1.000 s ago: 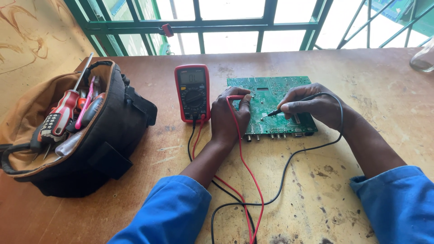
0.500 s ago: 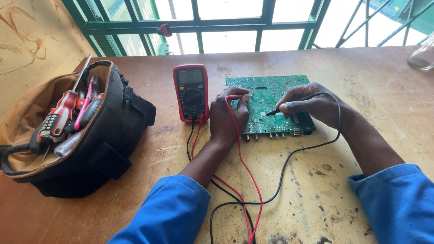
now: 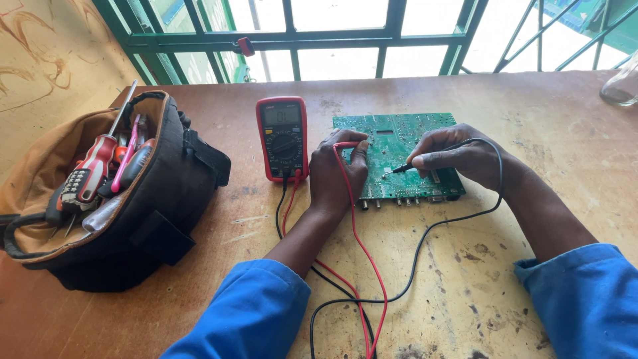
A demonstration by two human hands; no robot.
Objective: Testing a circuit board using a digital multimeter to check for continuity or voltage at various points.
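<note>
We work at a worn wooden table [image 3: 545,119], an open tool bag [image 3: 133,219] on its left side. Before us lies a green circuit board [image 3: 399,136], thin, stiff and fragile, we judge; best held by its edges. A red multimeter [image 3: 282,136] stands just beside it. Our left hand [image 3: 339,176] pinches the red probe [image 3: 345,144] at the board's left edge; our right hand [image 3: 458,156] grips the black probe [image 3: 402,168], tip touching the board.
</note>
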